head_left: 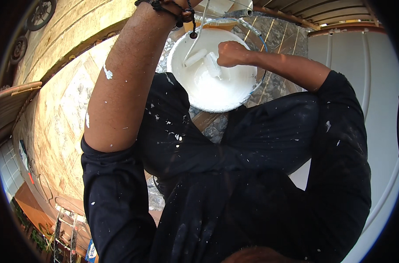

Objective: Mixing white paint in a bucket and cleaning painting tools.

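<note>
A round white bucket point(177, 61), its inside coated with wet white paint, stands in front of my crossed legs. My right hand point(233, 54) is closed in a fist over the bucket's right side. Beside its fingers is a white, paint-covered block-like piece point(212, 65), its kind hidden by the paint. A paint roller point(195, 58) with a thin white rod leans inside the bucket, left of that piece. My left forearm reaches up past the bucket's left rim, black cord bracelets point(164, 6) at the wrist. The top edge cuts off my left hand point(190, 2), so its fingers are hidden.
The bucket's wire handle point(264, 44) loops down its right side. Patterned tiles point(291, 44) lie beneath, with a pale wall panel point(346, 61) on the right. A stepladder point(68, 230) stands at the lower left; wheels point(41, 14) show at the far upper left.
</note>
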A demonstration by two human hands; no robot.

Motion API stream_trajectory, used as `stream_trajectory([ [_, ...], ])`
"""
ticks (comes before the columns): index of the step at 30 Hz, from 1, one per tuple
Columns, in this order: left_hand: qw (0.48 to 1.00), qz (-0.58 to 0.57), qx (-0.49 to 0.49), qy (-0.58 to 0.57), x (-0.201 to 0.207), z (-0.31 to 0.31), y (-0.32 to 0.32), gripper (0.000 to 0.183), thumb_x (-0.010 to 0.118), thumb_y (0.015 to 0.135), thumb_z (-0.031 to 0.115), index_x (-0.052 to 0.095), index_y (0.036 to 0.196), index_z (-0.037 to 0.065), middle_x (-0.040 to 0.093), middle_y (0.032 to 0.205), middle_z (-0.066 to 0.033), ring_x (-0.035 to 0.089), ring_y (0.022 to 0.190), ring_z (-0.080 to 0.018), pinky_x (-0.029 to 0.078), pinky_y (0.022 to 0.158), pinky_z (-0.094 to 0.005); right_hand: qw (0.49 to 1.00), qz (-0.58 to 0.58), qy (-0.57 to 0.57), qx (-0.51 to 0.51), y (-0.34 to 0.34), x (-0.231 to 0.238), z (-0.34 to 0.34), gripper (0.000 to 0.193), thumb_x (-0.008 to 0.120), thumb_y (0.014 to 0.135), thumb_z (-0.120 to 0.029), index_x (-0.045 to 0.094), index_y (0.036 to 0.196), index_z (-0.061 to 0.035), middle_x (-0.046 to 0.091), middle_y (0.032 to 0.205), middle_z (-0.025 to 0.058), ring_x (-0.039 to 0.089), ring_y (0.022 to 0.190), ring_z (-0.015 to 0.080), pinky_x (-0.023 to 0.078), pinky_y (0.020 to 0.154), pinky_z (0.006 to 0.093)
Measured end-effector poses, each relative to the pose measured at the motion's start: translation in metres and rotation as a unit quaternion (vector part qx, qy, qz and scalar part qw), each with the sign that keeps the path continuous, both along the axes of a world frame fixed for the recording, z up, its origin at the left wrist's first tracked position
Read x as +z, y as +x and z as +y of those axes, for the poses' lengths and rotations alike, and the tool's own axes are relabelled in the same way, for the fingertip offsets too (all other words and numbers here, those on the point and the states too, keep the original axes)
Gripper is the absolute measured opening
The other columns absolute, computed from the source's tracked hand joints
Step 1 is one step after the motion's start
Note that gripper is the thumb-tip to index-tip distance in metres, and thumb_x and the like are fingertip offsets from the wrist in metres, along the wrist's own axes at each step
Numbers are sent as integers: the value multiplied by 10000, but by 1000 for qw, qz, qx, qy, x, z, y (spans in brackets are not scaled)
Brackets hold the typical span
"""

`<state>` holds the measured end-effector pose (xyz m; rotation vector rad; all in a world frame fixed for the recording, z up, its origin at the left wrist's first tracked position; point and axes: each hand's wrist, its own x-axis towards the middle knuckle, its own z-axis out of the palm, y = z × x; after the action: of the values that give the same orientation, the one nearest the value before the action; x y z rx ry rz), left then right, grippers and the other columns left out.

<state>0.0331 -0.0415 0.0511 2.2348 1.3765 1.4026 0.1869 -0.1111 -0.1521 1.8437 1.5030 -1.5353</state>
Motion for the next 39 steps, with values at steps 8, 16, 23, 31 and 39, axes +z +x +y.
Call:
stream_trajectory([
  [8,1000,10,6,-9,2,-2,-1,219,625,907,174,635,972,-35,667,865,-276,643,859,-475,521,765,-520,906,-99,263,315,14,-6,15,279,596,725,-122,724,869,79,705,913,297,705,928,404,557,839,456],
  [16,1000,-8,-9,0,2,-3,2,238,617,917,184,628,981,-45,661,876,-292,635,871,-486,515,761,-524,902,-81,229,358,6,-35,12,260,612,749,-129,720,876,70,714,913,264,701,927,399,557,857,438],
  [23,999,-5,-19,29,9,-3,0,235,606,920,173,625,989,-51,658,866,-296,635,852,-487,518,755,-524,919,-66,214,325,-1,-47,5,279,616,742,-143,739,896,55,721,957,263,704,964,391,554,874,444],
  [31,1000,-13,-8,25,7,-6,-7,226,603,920,166,623,997,-44,655,864,-294,635,851,-486,519,756,-519,863,56,260,429,-18,-63,-15,293,613,779,-173,679,929,70,684,907,300,677,922,442,539,854,482],
  [39,999,-3,-3,35,2,-6,-2,219,611,918,173,619,971,-39,656,870,-292,631,866,-489,511,767,-530,790,48,151,592,-14,-43,-16,207,634,687,-93,700,826,45,687,839,270,676,846,435,539,770,481],
])
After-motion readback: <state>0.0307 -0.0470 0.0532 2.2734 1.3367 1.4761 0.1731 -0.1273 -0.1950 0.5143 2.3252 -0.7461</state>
